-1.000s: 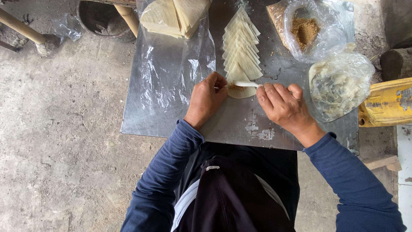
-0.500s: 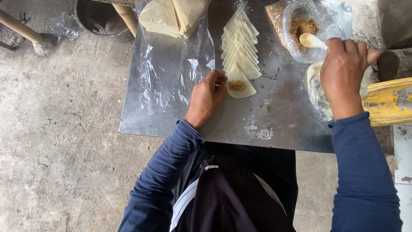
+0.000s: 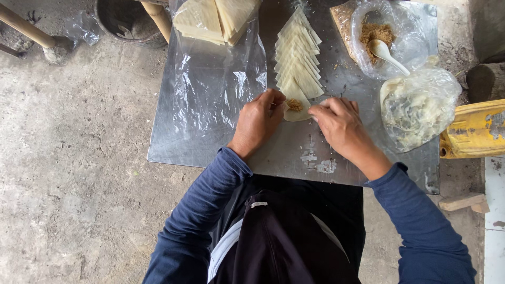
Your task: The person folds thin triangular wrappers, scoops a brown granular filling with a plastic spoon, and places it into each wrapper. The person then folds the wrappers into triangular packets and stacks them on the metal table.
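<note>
A row of overlapping pale triangular dough wrappers lies on a metal sheet. The nearest wrapper carries a small mound of brown filling. My left hand pinches that wrapper's left edge. From the other side, my right hand touches its right edge with the fingertips. A white spoon rests in a clear bag of brown filling at the upper right.
A stack of folded wrappers sits on clear plastic at the top. A bag of pale mixture lies to the right, beside a yellow object. Wooden legs and a dark bucket stand on the concrete floor.
My right hand left the spoon in the filling bag and came back to the nearest wrapper. Brown filling now sits on that wrapper. My left hand stayed on it.
</note>
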